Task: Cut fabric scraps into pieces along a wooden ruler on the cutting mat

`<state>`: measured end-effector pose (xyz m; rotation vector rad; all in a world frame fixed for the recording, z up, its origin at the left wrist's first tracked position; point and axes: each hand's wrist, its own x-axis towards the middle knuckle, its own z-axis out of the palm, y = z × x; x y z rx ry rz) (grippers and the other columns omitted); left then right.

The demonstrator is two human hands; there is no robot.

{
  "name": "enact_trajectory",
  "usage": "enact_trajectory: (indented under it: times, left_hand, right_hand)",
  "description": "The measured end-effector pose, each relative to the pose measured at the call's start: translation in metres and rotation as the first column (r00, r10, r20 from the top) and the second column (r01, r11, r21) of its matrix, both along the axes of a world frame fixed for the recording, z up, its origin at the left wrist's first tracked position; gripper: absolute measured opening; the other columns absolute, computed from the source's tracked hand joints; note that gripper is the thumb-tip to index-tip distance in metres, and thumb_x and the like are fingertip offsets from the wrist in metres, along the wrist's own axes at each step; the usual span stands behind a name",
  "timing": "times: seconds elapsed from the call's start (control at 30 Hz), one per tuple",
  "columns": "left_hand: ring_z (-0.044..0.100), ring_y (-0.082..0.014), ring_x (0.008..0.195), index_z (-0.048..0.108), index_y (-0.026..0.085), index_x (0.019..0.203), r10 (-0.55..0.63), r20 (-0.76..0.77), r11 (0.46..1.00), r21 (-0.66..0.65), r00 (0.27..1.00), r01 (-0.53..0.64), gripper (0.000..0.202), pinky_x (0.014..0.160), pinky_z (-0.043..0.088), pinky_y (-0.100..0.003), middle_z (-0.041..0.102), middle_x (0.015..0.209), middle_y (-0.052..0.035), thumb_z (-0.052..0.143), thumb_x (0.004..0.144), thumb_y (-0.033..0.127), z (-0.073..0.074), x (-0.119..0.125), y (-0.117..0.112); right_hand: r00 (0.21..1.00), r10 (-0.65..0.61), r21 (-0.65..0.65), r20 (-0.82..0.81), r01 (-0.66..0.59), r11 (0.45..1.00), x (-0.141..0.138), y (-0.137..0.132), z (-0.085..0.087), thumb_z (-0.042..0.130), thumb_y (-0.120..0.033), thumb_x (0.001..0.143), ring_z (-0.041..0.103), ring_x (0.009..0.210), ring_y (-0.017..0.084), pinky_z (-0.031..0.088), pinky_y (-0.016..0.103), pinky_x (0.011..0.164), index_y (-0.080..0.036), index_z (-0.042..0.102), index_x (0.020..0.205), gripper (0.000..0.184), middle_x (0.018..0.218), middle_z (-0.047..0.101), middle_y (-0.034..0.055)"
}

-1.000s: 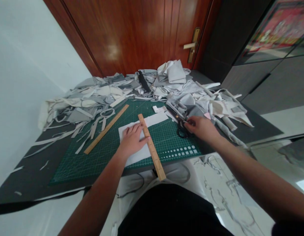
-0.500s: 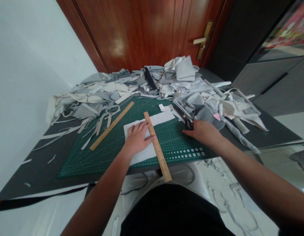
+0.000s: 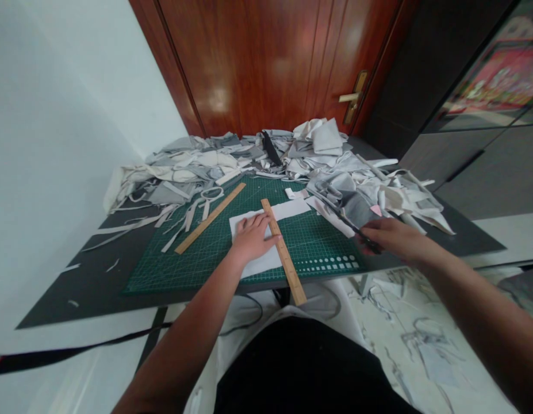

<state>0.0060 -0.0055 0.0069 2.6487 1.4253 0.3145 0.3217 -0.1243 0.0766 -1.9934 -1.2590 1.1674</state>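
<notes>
My left hand [image 3: 254, 237] lies flat with its fingers spread over a white piece of fabric [image 3: 261, 265]. Its fingertips and thumb touch a wooden ruler [image 3: 287, 261], which lies slanted across the fabric and juts past the table's front edge. To the right, my right hand [image 3: 389, 237] is closed around the dark handles of a pair of scissors [image 3: 350, 223], whose blades point away to the upper left. Beneath them is a narrow white fabric strip [image 3: 333, 217]. The fabric under my left hand rests on a green cutting mat [image 3: 197, 270].
A second wooden ruler [image 3: 210, 219] lies on the mat's left side. Heaped fabric scraps [image 3: 232, 156] line the back of the dark table [image 3: 94, 270], with more scraps [image 3: 356, 178] at the right. Behind stands a wooden door [image 3: 266, 69]; scraps also lie on the floor.
My right hand has lifted the scissors and drawn them right, toward the table's front edge. My left hand stays on the ruler and fabric. The head view has shifted a little.
</notes>
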Motion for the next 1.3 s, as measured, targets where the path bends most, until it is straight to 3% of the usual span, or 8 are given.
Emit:
enact_trajectory:
  times: [0.1, 0.27, 0.43, 0.8, 1.1, 1.3]
  left_hand:
    - [0.038, -0.0278, 0.149, 0.046, 0.025, 0.146, -0.002, -0.007, 1.000, -0.011, 1.000, 0.002, 0.055, 0.121, 0.026, -0.056, 0.045, 0.160, -0.0075, 0.048, 0.098, 0.052, 0.000, 0.000, 0.001]
    - [0.037, -0.0292, 0.150, 0.043, 0.023, 0.148, -0.009, 0.004, 1.000, -0.011, 1.000, 0.009, 0.057, 0.123, 0.024, -0.058, 0.044, 0.161, -0.0099, 0.049, 0.098, 0.048, -0.002, 0.000, 0.003]
    - [0.037, -0.0298, 0.150, 0.045, 0.023, 0.147, 0.001, 0.000, 1.000, -0.029, 1.000, -0.001, 0.054, 0.123, 0.023, -0.058, 0.045, 0.160, -0.0105, 0.049, 0.098, 0.045, 0.000, 0.002, 0.001]
    - [0.036, -0.0302, 0.151, 0.041, 0.020, 0.148, -0.013, 0.000, 0.999, -0.039, 1.000, 0.013, 0.058, 0.124, 0.022, -0.058, 0.044, 0.160, -0.0122, 0.056, 0.096, 0.043, -0.006, 0.000, 0.007]
    - [0.038, -0.0323, 0.148, 0.044, 0.020, 0.145, -0.021, 0.033, 0.999, -0.041, 0.999, 0.023, 0.055, 0.124, 0.022, -0.058, 0.048, 0.154, -0.0145, 0.056, 0.095, 0.040, -0.004, 0.000, 0.006]
    - [0.035, -0.0349, 0.148, 0.043, 0.022, 0.147, 0.004, 0.025, 1.000, -0.014, 1.000, -0.004, 0.058, 0.124, 0.021, -0.061, 0.043, 0.156, -0.0142, 0.057, 0.093, 0.035, -0.003, 0.003, 0.002]
  right_hand:
    - [0.941, -0.062, 0.039, -0.331, 0.079, 0.996, -0.022, -0.042, -0.007, 0.082, -0.062, 0.066, 0.050, 0.052, 0.011, 0.039, 0.026, 0.051, -0.017, 0.060, 0.071, 0.049, 0.061, 0.057, -0.0005]
    - [0.835, -0.085, -0.055, -0.544, 0.066, 0.996, -0.076, -0.074, -0.027, 0.081, -0.069, 0.067, 0.050, 0.048, 0.009, 0.036, 0.024, 0.047, -0.016, 0.057, 0.071, 0.058, 0.061, 0.055, -0.0020]
    - [0.794, -0.091, -0.078, -0.601, 0.056, 0.995, -0.100, -0.060, -0.032, 0.078, -0.071, 0.068, 0.054, 0.046, 0.010, 0.039, 0.024, 0.045, -0.017, 0.055, 0.072, 0.059, 0.062, 0.055, -0.0027]
    - [0.765, -0.079, -0.196, -0.640, -0.063, 0.979, -0.110, -0.024, -0.031, 0.071, -0.079, 0.069, 0.056, 0.045, 0.012, 0.043, 0.025, 0.046, -0.020, 0.053, 0.077, 0.063, 0.059, 0.055, -0.0044]
    - [0.758, -0.100, -0.233, -0.644, -0.071, 0.970, -0.118, -0.008, -0.034, 0.072, -0.080, 0.066, 0.056, 0.043, 0.011, 0.044, 0.025, 0.044, -0.021, 0.050, 0.080, 0.064, 0.061, 0.058, -0.0051]
    - [0.759, -0.130, -0.259, -0.638, -0.052, 0.965, -0.122, -0.008, -0.038, 0.074, -0.077, 0.065, 0.055, 0.041, 0.011, 0.044, 0.025, 0.043, -0.022, 0.048, 0.083, 0.064, 0.059, 0.060, -0.0054]
